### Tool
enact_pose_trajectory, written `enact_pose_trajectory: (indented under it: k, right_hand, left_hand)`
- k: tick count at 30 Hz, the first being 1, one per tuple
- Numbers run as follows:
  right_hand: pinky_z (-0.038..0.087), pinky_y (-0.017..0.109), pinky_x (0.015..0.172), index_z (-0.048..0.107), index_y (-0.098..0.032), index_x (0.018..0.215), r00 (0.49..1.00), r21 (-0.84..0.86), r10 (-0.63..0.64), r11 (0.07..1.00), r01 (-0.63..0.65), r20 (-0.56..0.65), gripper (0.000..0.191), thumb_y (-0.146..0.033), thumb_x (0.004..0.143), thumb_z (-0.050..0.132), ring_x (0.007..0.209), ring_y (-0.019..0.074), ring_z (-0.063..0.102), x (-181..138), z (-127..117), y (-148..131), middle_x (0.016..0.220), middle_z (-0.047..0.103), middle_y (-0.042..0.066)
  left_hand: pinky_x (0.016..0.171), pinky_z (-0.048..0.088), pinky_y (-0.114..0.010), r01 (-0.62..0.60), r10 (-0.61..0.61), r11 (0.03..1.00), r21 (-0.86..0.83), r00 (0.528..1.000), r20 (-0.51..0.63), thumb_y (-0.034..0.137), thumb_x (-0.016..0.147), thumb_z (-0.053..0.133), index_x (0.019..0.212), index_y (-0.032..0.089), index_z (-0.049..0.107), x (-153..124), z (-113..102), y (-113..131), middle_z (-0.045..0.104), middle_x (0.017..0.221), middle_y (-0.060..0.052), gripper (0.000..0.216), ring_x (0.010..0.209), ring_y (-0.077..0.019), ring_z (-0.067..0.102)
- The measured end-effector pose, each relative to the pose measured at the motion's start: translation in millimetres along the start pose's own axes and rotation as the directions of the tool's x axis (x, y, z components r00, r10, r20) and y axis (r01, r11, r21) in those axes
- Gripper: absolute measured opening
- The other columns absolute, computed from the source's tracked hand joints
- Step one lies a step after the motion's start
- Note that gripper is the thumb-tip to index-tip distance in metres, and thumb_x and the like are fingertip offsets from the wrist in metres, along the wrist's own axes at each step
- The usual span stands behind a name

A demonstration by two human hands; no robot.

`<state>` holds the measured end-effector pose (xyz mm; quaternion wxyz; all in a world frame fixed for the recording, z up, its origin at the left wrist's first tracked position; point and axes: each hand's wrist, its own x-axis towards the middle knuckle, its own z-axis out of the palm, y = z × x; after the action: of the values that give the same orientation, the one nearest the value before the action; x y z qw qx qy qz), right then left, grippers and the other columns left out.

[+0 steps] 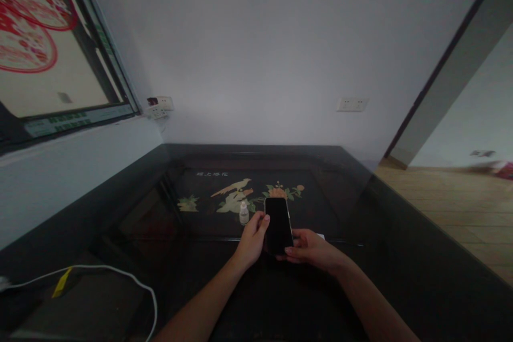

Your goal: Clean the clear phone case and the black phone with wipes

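Note:
A smartphone (pixel 278 224) with a dark screen is held up between both hands above the black table. My left hand (pixel 252 238) grips its left edge, the thumb along the side. My right hand (pixel 306 248) is closed around the lower right corner, with its thumb near the bottom of the screen. Just left of the phone, a small white dropper bottle (pixel 244 214) stands upright on the table. Behind the right hand, a bit of a white item (pixel 321 236) peeks out; most of it is hidden.
The glossy black table (pixel 160 224) has an inlaid bird and flower picture (pixel 234 189). A white cable (pixel 120 268) with a yellow tag (pixel 62 282) curves over a dark flat object (pixel 92 304) at lower left. Wall sockets (pixel 352 104) sit behind; a window (pixel 68 64) is at left.

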<state>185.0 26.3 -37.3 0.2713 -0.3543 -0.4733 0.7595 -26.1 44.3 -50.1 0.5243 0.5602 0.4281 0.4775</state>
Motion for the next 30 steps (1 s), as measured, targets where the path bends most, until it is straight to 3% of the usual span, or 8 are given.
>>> enact_pose_trajectory:
  k: [6, 10, 15, 20, 25, 28, 30]
  right_hand:
    - [0.059, 0.029, 0.087, 0.064, -0.012, 0.122, 1.0, -0.033, 0.002, 0.999, -0.002, -0.019, 0.056, -0.033, 0.076, 0.088, 0.105, 0.0249, 0.076, 0.5, -1.8, 1.1, 0.111, 0.077, 0.015]
    - [0.059, 0.028, 0.088, 0.06, -0.013, 0.129, 1.0, -0.034, -0.022, 0.999, 0.022, 0.0, 0.062, -0.033, 0.077, 0.088, 0.106, 0.0246, 0.075, -0.3, -1.3, 0.0, 0.113, 0.077, 0.015]
    - [0.06, 0.03, 0.084, 0.056, -0.018, 0.137, 1.0, -0.086, -0.013, 0.996, 0.015, 0.025, 0.066, -0.034, 0.08, 0.085, 0.108, 0.0249, 0.074, -5.1, 1.5, -5.6, 0.12, 0.074, 0.014]
    - [0.061, 0.037, 0.087, 0.063, -0.021, 0.128, 0.992, -0.024, -0.11, 0.994, 0.109, -0.067, 0.05, -0.041, 0.085, 0.08, 0.112, 0.0255, 0.07, -2.7, 6.8, -6.0, 0.129, 0.069, 0.012]
    - [0.061, 0.036, 0.08, 0.066, -0.017, 0.116, 0.966, 0.023, -0.128, 0.99, 0.136, -0.225, 0.045, -0.046, 0.084, 0.079, 0.092, 0.0231, 0.075, 5.7, 3.4, -3.4, 0.108, 0.075, 0.011]
    - [0.059, 0.033, 0.075, 0.065, -0.018, 0.111, 0.94, 0.033, -0.148, 0.986, 0.166, -0.307, 0.042, -0.048, 0.085, 0.078, 0.083, 0.0207, 0.075, 9.1, -1.9, -2.4, 0.098, 0.076, 0.008]
    - [0.059, 0.033, 0.074, 0.065, -0.018, 0.108, 0.927, 0.038, -0.168, 0.981, 0.191, -0.334, 0.041, -0.049, 0.084, 0.078, 0.08, 0.0202, 0.074, 10.9, -5.5, -0.9, 0.094, 0.075, 0.006]
  left_hand:
    - [0.049, 0.039, -0.021, 0.029, -0.029, 0.999, -0.02, 0.999, 0.019, 0.065, 0.093, 0.051, 0.098, 0.02, 0.055, -0.7, 0.4, 3.8, 0.05, 0.069, 0.005, 0.045, 0.057, -0.012, 0.049]
    - [0.053, 0.042, -0.021, -0.017, 0.017, 1.0, 0.018, 1.0, 0.025, 0.063, 0.094, 0.052, 0.098, 0.02, 0.057, -1.6, -1.1, 8.9, 0.054, 0.072, 0.003, 0.044, 0.061, -0.0124, 0.053]
    - [0.049, 0.043, -0.021, 0.069, -0.068, 0.997, -0.015, 0.995, 0.069, 0.065, 0.091, 0.054, 0.103, 0.021, 0.054, -1.0, -4.0, 9.4, 0.055, 0.073, 0.004, 0.046, 0.059, -0.0132, 0.055]
    - [0.055, 0.043, -0.018, 0.035, -0.031, 0.998, -0.044, 0.996, 0.082, 0.062, 0.091, 0.058, 0.093, 0.02, 0.055, -1.4, -3.6, 9.6, 0.051, 0.072, 0.005, 0.042, 0.063, -0.0096, 0.051]
    - [0.052, 0.053, -0.026, 0.24, -0.208, 0.963, -0.123, 0.952, 0.225, 0.068, 0.085, 0.062, 0.097, 0.022, 0.051, -3.6, -1.2, 15.3, 0.058, 0.072, 0.005, 0.049, 0.058, -0.013, 0.06]
    - [0.064, 0.06, -0.033, 0.37, -0.33, 0.921, -0.121, 0.907, 0.261, 0.067, 0.077, 0.072, 0.089, 0.019, 0.049, -4.9, -3.9, 21.0, 0.067, 0.081, -0.001, 0.054, 0.072, -0.0191, 0.072]
    - [0.072, 0.06, -0.035, 0.429, -0.377, 0.9, -0.083, 0.859, 0.345, 0.064, 0.073, 0.078, 0.092, 0.018, 0.052, -6.6, -6.4, 23.9, 0.072, 0.091, -0.007, 0.056, 0.082, -0.0233, 0.076]
